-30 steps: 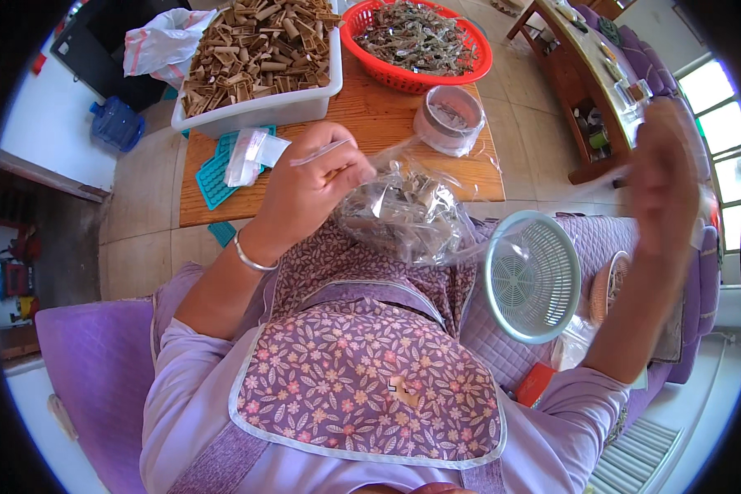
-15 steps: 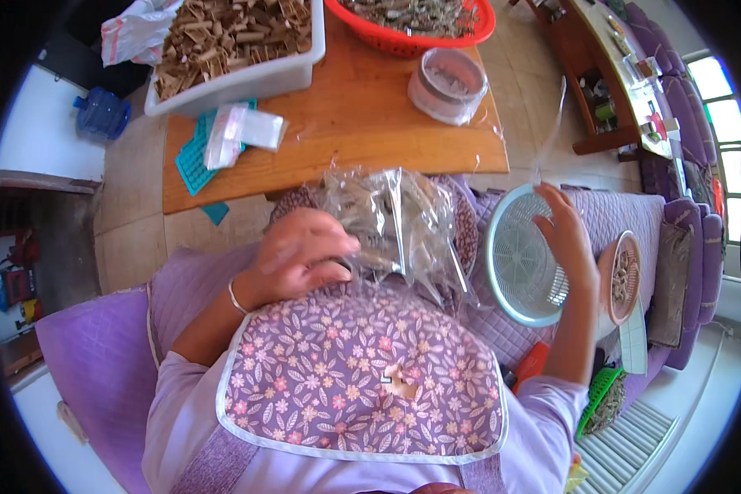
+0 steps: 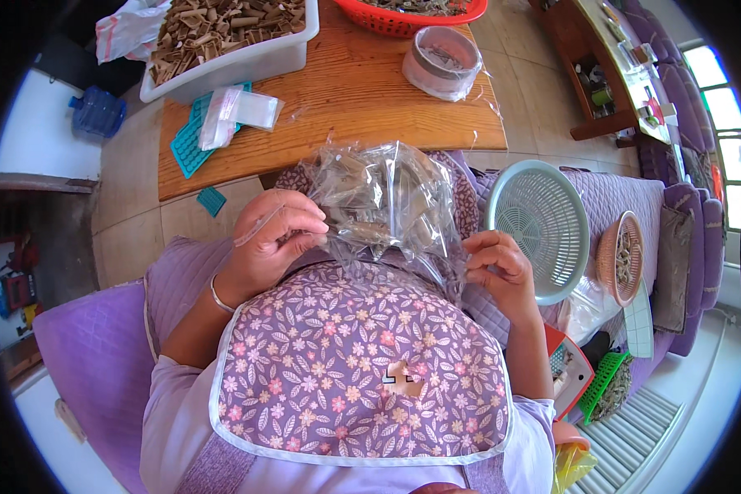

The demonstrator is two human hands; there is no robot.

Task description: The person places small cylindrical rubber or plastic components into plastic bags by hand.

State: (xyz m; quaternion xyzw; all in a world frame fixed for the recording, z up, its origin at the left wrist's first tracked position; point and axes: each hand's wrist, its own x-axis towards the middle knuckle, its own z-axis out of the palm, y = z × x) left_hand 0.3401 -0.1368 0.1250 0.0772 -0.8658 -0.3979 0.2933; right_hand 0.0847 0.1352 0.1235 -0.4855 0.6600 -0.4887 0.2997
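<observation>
A clear, crinkled plastic bag (image 3: 391, 202) with brownish-grey pieces inside lies on my lap, against the table's near edge. My left hand (image 3: 276, 235) is at its left side, with fingers and thumb pinched together on the film. A thin clear strip (image 3: 259, 224) lies across the back of that hand. On the bag's right side, my right hand (image 3: 500, 267) pinches the loose film between thumb and fingers. Glare on the plastic hides the exact grip and much of the contents. Below the bag spreads a floral apron (image 3: 362, 354).
The wooden table (image 3: 362, 107) holds a white tub (image 3: 222, 78) of brown pieces, a red basket (image 3: 412, 20), a round clear container (image 3: 442, 66) and small plastic bags (image 3: 235, 115). To the right sit a pale green basket (image 3: 539, 230) and a pink basket (image 3: 620, 255).
My right hand has come down and left from the pale green basket to the bag's right edge. My left hand has shifted slightly left, with its fingers now pinched on the film.
</observation>
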